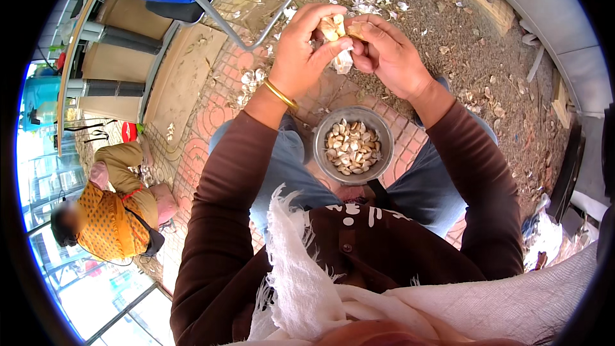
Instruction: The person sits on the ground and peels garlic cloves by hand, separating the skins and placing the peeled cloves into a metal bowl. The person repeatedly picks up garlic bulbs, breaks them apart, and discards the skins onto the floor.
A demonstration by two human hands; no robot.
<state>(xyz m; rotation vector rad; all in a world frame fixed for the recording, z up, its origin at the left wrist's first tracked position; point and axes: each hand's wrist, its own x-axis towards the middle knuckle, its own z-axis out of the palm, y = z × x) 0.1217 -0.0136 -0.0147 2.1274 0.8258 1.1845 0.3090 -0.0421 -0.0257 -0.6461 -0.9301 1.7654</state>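
Observation:
My left hand point(305, 48), with a gold bangle point(281, 95) at the wrist, grips an opened garlic bulb point(332, 27) whose pale cloves show. Close against it, my right hand point(391, 55) pinches a tan piece of garlic point(356, 30) between thumb and fingers. A strip of white papery skin point(343, 61) hangs below the bulb between both hands. Under them, between my knees, stands a round metal bowl point(321, 158) with many loose garlic cloves point(353, 146) in their skins.
Garlic skins point(367, 2) litter the soil ahead, and more garlic pieces point(251, 84) lie left on the paving. A chair's metal tube frame point(226, 24) stands at upper left. Another person point(115, 206) sits farther left. Wood blocks point(491, 6) line the metal panel point(552, 9) at right.

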